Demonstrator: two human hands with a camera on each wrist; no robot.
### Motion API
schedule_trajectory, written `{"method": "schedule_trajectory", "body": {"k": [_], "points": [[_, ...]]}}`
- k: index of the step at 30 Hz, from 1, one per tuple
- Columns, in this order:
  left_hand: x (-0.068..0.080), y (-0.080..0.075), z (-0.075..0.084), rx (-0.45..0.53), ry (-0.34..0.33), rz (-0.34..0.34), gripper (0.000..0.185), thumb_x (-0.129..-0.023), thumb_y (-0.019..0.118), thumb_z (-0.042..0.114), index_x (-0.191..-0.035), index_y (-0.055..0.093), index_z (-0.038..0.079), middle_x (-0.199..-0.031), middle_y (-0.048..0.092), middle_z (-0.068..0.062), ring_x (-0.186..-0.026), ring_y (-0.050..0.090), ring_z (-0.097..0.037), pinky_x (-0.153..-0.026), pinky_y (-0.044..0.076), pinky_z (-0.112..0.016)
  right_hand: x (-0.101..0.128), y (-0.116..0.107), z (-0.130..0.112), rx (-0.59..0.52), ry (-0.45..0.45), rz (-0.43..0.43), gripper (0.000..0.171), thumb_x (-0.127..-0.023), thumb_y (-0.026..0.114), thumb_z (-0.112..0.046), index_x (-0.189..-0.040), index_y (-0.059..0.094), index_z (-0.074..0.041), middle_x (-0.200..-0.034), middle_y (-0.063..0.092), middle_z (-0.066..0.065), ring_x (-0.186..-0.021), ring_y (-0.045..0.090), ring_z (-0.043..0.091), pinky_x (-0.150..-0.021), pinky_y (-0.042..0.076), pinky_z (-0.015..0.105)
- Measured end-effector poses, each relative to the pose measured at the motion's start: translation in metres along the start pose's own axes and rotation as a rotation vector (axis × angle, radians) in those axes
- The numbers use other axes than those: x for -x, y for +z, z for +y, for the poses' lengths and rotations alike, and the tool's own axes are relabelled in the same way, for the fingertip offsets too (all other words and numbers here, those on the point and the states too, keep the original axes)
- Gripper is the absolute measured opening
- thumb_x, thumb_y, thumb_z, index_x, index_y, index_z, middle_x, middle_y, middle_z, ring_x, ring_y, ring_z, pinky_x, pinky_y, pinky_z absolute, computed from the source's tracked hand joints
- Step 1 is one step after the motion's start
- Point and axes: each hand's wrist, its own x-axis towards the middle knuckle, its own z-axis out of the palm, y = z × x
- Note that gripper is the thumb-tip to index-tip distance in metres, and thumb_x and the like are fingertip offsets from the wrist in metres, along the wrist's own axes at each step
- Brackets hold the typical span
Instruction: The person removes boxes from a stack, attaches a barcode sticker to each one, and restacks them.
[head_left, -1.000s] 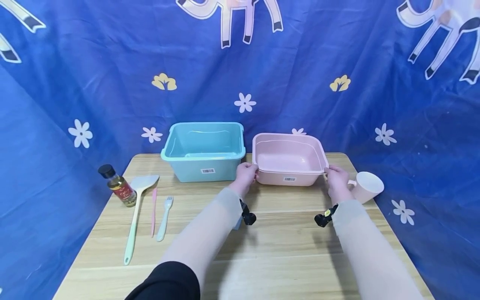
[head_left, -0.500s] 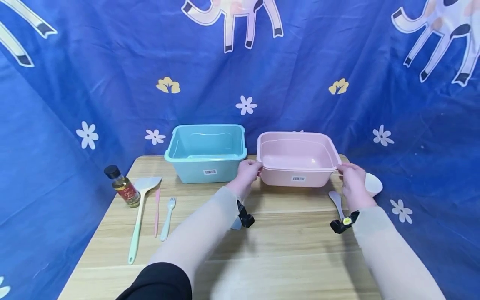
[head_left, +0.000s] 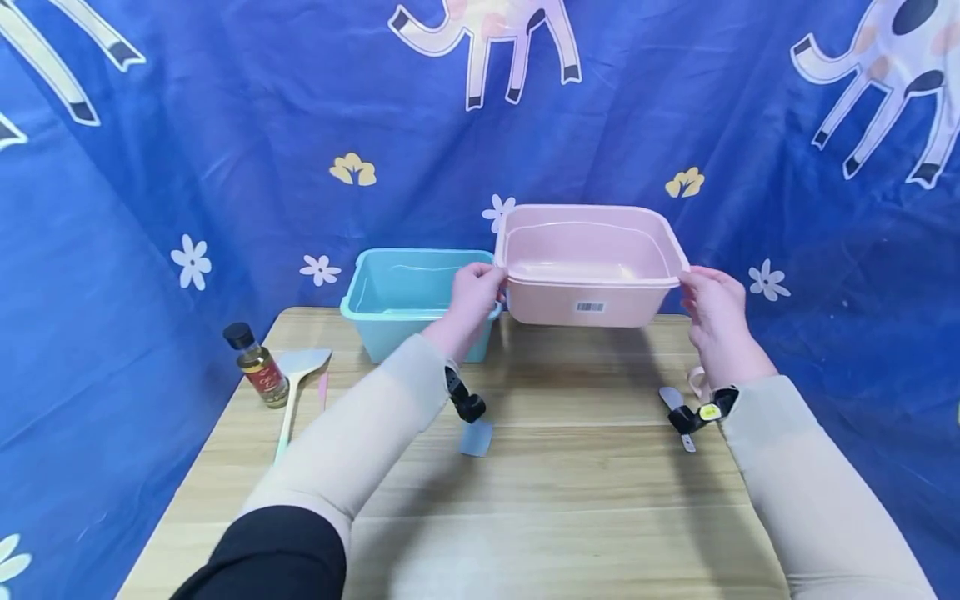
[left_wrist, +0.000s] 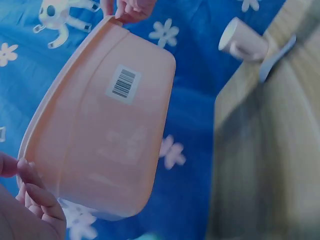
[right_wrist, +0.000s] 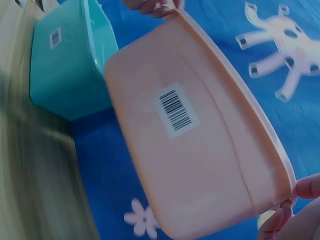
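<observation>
A pink plastic basin with a barcode label hangs in the air above the back of the table. My left hand pinches its rim at the near left corner, and my right hand pinches the near right corner. In the left wrist view the basin's outer wall shows, with the left fingers curled on the rim. The right wrist view shows the same wall and the right thumb and fingers at the rim. Behind my left hand stands a teal basin, partly covered by that hand.
On the left are a bottle with a black cap, a spatula and a pink utensil. A small blue piece lies mid-table. Right are a spoon and a mug. A blue curtain hangs behind.
Both hands have lifted the pink basin off the table; after shifting a little right, it has come up and slightly back left. The left forearm now covers the fork.
</observation>
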Motion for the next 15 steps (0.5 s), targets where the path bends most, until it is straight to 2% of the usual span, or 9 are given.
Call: {"method": "schedule_trajectory", "body": {"k": [3, 6, 9, 14, 15], "points": [[-0.007, -0.022, 0.017, -0.035, 0.044, 0.036, 0.007, -0.091, 0.06, 0.011, -0.088, 0.06, 0.006, -0.079, 0.059, -0.003, -0.064, 0.054, -0.018, -0.055, 0.041, -0.023, 0.0, 0.026, 0.0, 0.009, -0.008, -0.059, 0.016, -0.088, 0.065, 0.004, -0.102, 0.066, -0.003, -0.072, 0.062, -0.002, -0.06, 0.053, 0.008, -0.055, 0.045, 0.018], [-0.013, -0.045, 0.035, -0.088, 0.097, 0.088, 0.008, -0.09, 0.06, 0.012, -0.084, 0.06, 0.007, -0.077, 0.059, -0.002, -0.062, 0.054, -0.016, -0.056, 0.042, -0.023, 0.0, 0.051, 0.002, 0.038, -0.014, -0.116, 0.03, -0.089, 0.065, 0.004, -0.119, 0.065, 0.001, -0.082, 0.065, 0.0, -0.063, 0.054, 0.008, -0.057, 0.046, 0.017], [-0.018, -0.066, 0.05, -0.139, 0.137, 0.139, 0.009, -0.09, 0.059, 0.012, -0.083, 0.06, 0.007, -0.076, 0.06, -0.003, -0.062, 0.055, -0.015, -0.057, 0.042, -0.024, 0.0, 0.076, 0.006, 0.047, -0.019, -0.158, 0.04, -0.089, 0.065, 0.004, -0.128, 0.061, 0.003, -0.091, 0.065, 0.004, -0.065, 0.054, 0.008, -0.059, 0.046, 0.017], [-0.026, -0.098, 0.065, -0.221, 0.141, 0.193, 0.008, -0.092, 0.059, 0.013, -0.085, 0.06, 0.009, -0.078, 0.061, 0.0, -0.065, 0.056, -0.016, -0.066, 0.044, -0.027, -0.001, 0.111, 0.015, 0.061, -0.01, -0.212, 0.043, -0.088, 0.065, 0.005, -0.131, 0.06, 0.001, -0.082, 0.064, 0.002, -0.062, 0.053, 0.008, -0.059, 0.046, 0.017], [-0.028, -0.104, 0.066, -0.246, 0.133, 0.208, 0.008, -0.092, 0.059, 0.014, -0.086, 0.06, 0.01, -0.077, 0.062, 0.001, -0.065, 0.056, -0.014, -0.074, 0.041, -0.026, 0.0, 0.117, 0.017, 0.07, -0.008, -0.223, 0.043, -0.088, 0.065, 0.005, -0.131, 0.06, 0.0, -0.079, 0.063, 0.001, -0.063, 0.053, 0.008, -0.06, 0.045, 0.018]]}}
